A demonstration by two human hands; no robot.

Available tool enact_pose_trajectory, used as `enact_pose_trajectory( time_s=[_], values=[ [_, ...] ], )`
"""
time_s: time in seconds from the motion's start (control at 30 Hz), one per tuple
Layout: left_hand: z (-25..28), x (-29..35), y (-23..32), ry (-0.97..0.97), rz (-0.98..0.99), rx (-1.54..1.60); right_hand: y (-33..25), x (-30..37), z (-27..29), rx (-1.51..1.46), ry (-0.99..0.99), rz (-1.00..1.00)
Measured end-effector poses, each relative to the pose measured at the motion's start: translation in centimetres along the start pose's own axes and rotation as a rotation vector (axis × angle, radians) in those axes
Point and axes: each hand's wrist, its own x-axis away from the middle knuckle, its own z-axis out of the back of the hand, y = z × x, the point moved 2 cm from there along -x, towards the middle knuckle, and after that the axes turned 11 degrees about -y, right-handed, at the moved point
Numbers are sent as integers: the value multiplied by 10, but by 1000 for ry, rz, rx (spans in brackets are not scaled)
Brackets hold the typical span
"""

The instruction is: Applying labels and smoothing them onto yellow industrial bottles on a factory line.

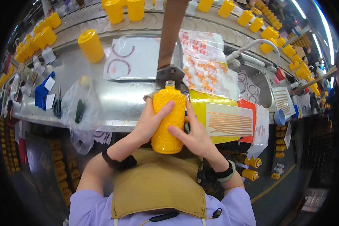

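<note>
Between both my hands I hold a yellow embossed bottle (168, 124), its clear narrow neck pointing away from me and its base toward my apron. My left hand (148, 122) wraps its left side, the thumb lying across the upper front. My right hand (194, 133) grips the right side, its thumb pressed on the lower front. The fingers behind the bottle are hidden. Just beyond the neck stands a dark metal bracket (170, 74) at the foot of a brown upright post (172, 34).
A metal worktop carries a plastic bag (81, 101), a yellow bottle (90, 46), a white sheet with curved strips (132, 56) and printed sticker sheets (207, 75). Right of these are a sink (265, 88) with a faucet (252, 47) and a blue cup (279, 117). Behind runs a conveyor (147, 26) with yellow bottles.
</note>
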Motion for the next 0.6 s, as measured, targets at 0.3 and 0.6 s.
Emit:
enact_pose_trajectory(
  time_s=[0.3, 0.6],
  values=[
    [5, -49, -3, 45, -1, 117, 29, -43, 23, -221, 104, 83],
    [24, -51, -7, 45, -175, -287, 44, -56, 28, -80, 156, 103]
  ],
)
